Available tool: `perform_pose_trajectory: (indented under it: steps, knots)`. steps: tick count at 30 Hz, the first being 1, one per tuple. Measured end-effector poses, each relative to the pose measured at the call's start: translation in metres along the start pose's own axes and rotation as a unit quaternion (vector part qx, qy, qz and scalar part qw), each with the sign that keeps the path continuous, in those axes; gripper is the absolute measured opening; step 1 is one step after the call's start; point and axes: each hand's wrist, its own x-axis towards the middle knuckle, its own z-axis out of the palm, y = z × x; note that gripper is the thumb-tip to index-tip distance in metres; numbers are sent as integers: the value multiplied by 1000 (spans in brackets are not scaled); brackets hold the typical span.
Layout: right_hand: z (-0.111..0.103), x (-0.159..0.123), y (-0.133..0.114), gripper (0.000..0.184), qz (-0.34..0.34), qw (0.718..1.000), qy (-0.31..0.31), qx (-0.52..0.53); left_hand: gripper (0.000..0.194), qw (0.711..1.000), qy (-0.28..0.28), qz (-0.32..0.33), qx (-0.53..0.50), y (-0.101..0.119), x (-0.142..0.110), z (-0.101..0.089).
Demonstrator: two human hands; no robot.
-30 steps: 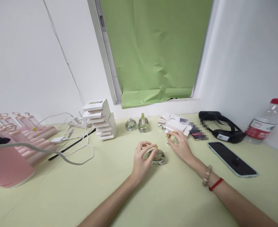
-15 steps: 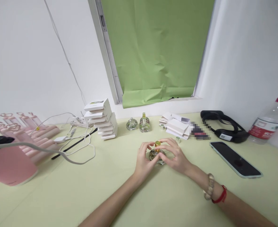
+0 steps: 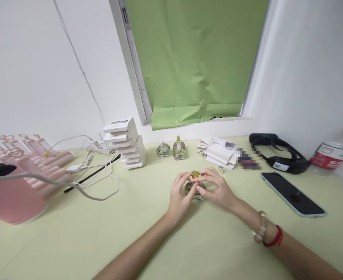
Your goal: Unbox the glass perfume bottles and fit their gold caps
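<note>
A round glass perfume bottle (image 3: 199, 197) stands upright on the table, partly hidden behind my fingers. Its gold top (image 3: 195, 174) rises between my two hands. From the left, my left hand (image 3: 181, 195) curls its thumb and fingers around the neck. My right hand (image 3: 218, 188), with a beaded bracelet and red cord at the wrist, closes on the same part from the other side. The thumbs come together in front of the bottle. Behind my right hand a small silvery cap (image 3: 220, 169) lies on the table, with another cap (image 3: 201, 153) beside the white papers.
Further back stand a round perfume bottle (image 3: 163, 149) and a row of similar bottles (image 3: 179, 151). Stacked white boxes (image 3: 127, 146), cables and pink tubes (image 3: 53, 171) are left. Folded white cartons (image 3: 221, 151), a black headset (image 3: 284, 161), a phone (image 3: 292, 194) and a water bottle (image 3: 331, 151) are right.
The view has shifted slightly. Both hands stay around the bottle's gold top, with only small changes in the fingers.
</note>
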Motion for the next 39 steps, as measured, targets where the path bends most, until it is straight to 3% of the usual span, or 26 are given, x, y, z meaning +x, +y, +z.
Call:
perform_pose_trajectory:
  steps: [7,12,16,22,28,32,34,39]
  knots:
    - [3,-4,0,26,-24,1000,-2,-12,14,992,37,83,92,-6,8,-8]
    - [3,-6,2,42,3,1000,-9,-26,14,992,29,91,80,-4,11,-10]
    - [1,-2,0,40,-19,999,-36,-21,10,993,28,99,58,-5,11,-10]
    - [5,-1,0,33,20,999,-30,32,7,994,24,91,58,-9,10,-9]
    - [8,-3,2,30,48,997,-30,58,12,993,-6,66,98,-12,10,-11]
    - [7,-6,-1,41,31,998,-49,20,38,974,-135,81,165,-21,9,-12]
    - [9,-8,-3,51,27,998,-61,-18,39,962,-169,74,203,-26,9,-11]
    - [19,-12,-7,70,47,993,-72,-76,54,968,-102,16,229,-35,12,-12]
